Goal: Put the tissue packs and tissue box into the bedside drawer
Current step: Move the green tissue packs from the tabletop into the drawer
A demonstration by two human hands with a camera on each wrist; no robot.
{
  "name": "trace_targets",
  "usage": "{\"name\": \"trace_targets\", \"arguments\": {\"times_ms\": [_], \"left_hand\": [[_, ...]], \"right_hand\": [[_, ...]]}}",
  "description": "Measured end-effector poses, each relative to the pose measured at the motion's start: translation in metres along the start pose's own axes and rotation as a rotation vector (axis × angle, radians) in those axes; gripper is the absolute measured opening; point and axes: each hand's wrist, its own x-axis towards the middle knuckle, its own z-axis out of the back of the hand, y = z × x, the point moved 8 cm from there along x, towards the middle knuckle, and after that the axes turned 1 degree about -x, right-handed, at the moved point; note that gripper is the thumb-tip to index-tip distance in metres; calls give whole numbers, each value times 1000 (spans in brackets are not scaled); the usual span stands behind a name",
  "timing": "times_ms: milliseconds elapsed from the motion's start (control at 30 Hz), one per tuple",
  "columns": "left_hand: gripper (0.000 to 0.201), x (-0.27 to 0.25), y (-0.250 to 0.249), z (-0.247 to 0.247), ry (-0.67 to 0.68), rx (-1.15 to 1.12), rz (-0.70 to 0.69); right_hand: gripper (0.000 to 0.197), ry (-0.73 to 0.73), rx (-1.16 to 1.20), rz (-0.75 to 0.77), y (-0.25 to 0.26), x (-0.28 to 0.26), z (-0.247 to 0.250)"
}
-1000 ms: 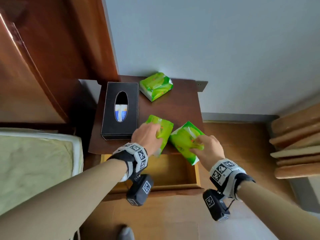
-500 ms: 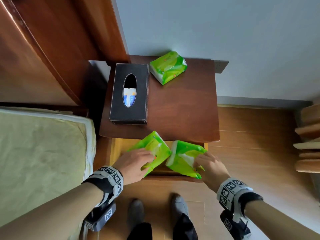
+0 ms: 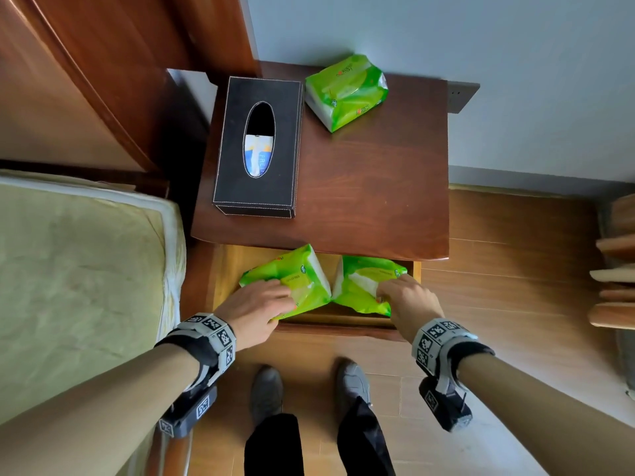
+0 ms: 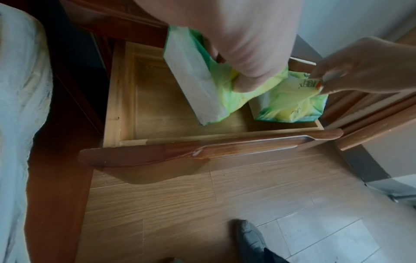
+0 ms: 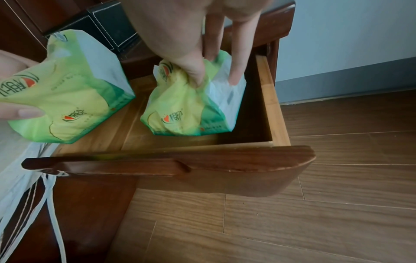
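My left hand (image 3: 256, 312) grips a green tissue pack (image 3: 292, 280) held tilted over the open bedside drawer (image 3: 223, 269); in the left wrist view this pack (image 4: 200, 92) hangs above the drawer floor (image 4: 162, 110). My right hand (image 3: 407, 300) grips a second green tissue pack (image 3: 360, 290), and in the right wrist view that pack (image 5: 186, 113) stands on its end in the drawer's right corner. A third green pack (image 3: 347, 91) lies at the back of the nightstand top (image 3: 378, 194). The black tissue box (image 3: 259, 146) stands on its left side.
A bed with a pale green cover (image 3: 79, 286) is close on the left, a dark wooden headboard (image 3: 86, 80) behind it. The drawer's dark wooden front (image 5: 168, 167) juts out over the wood floor. My two shoes (image 3: 268, 393) stand below it. Wooden slats (image 3: 615, 280) lean at the right.
Both hands have carried their packs off the nightstand top, toward me and down into the open drawer. The right pack now sits on the drawer floor. The view has shifted downward.
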Motion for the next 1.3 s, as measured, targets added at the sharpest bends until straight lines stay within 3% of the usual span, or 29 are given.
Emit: {"name": "trace_targets", "arguments": {"times_ms": [233,467,600,766,966,1133,1300], "left_hand": [[27,8,14,-24,69,78,-5],[30,10,16,-41,100,113,-6],[52,18,18,-42,68,111,70],[30,42,18,-41,66,162,204],[34,70,28,-57,92,199,400],[37,92,30,-62,23,230,444],[19,93,43,-107,321,53,563]], "right_hand": [[53,100,-20,-18,-5,31,-43],[36,197,-83,-176,-23,28,-82],[35,107,121,-181,-35,22,-83],[41,81,240,-173,-40,2,-84],[40,137,235,-150,-42,-6,-98],[39,147,230,-127,-45,-3,-101],[40,153,230,-97,-43,-7,-98]]}}
